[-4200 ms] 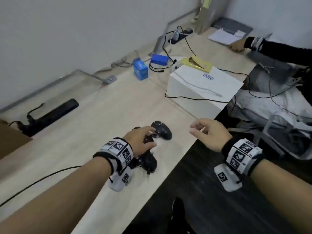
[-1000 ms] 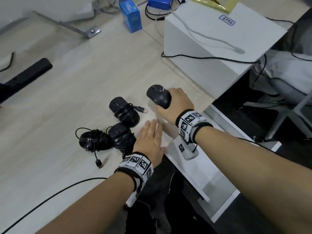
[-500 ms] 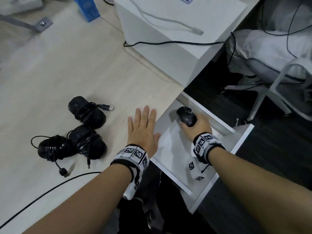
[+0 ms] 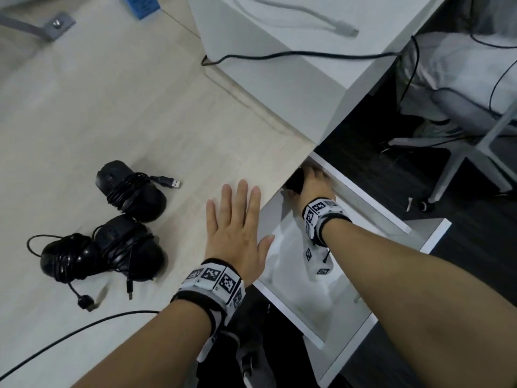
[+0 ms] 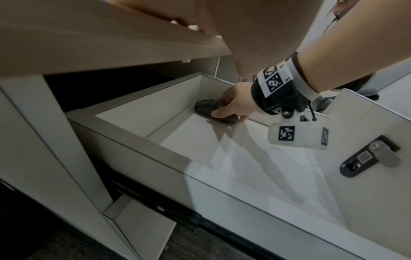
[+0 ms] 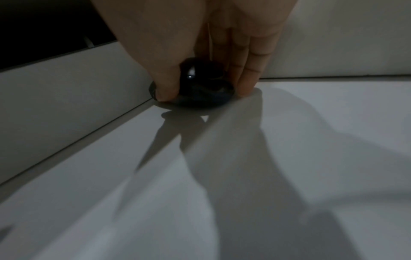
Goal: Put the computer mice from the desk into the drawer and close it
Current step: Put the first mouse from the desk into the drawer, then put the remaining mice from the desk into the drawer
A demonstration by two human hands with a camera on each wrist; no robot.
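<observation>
My right hand (image 4: 313,183) reaches into the open white drawer (image 4: 372,217) and grips a black cordless mouse (image 5: 209,109) between thumb and fingers, down on the drawer floor at its back corner; the same mouse (image 6: 200,88) shows in the right wrist view. My left hand (image 4: 237,225) lies flat and open on the desk edge beside the drawer. Three black corded mice rest on the desk to its left: one (image 4: 131,191) farther back with a loose USB plug, and two side by side, one (image 4: 128,247) nearer my hand and one (image 4: 67,257) farthest left.
A white box (image 4: 279,51) with a black cable across it stands at the back of the desk above the drawer. A blue box (image 4: 141,5) sits at the far edge. An office chair (image 4: 461,107) stands to the right. A black cable (image 4: 70,331) crosses the desk front.
My right hand has carried the cordless mouse from the desk down into the drawer and pushed it to the back corner. My left hand has stayed flat on the desk edge.
</observation>
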